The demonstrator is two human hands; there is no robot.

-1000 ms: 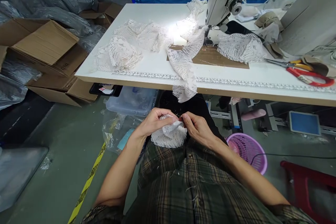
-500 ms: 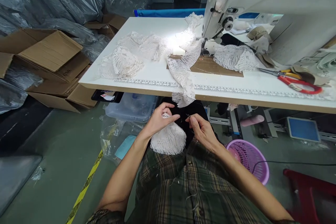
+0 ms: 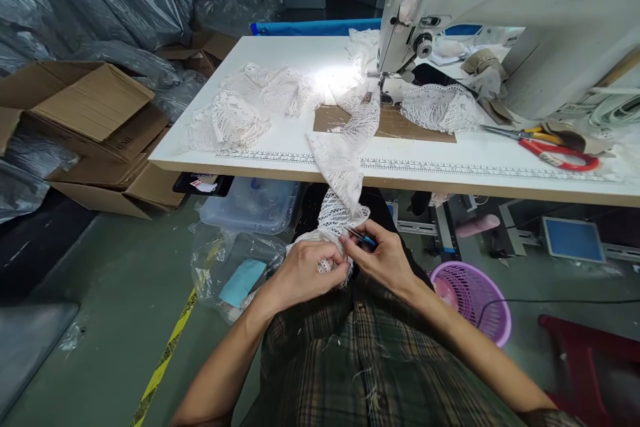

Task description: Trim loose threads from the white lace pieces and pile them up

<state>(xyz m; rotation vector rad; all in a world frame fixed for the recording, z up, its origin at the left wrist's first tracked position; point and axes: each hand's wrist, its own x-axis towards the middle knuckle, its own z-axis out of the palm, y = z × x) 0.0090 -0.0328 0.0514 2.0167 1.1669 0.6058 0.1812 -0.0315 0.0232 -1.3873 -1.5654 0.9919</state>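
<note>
White lace fabric (image 3: 340,210) hangs from the sewing table over its front edge down to my lap. My left hand (image 3: 313,270) is closed on the lace, thumb and fingers pinched together. Beside it on the right, my right hand (image 3: 380,253) has its fingers closed round small blue-handled snips (image 3: 366,239), whose tips point up and left at the lace. Its thumb and index finger also meet at the lace edge. Part of the lace is hidden under my left hand.
A sewing machine (image 3: 425,45) stands over the white table (image 3: 200,140). More lace (image 3: 237,117) lies at the left, and red-handled scissors (image 3: 557,153) at the right. Below are a purple basket (image 3: 470,287), a clear plastic box (image 3: 250,203) and cardboard boxes (image 3: 95,107).
The hanging lace has come further down onto my lap. My left hand has moved down and closed on it. My right hand has moved slightly left, and the blue snips now show.
</note>
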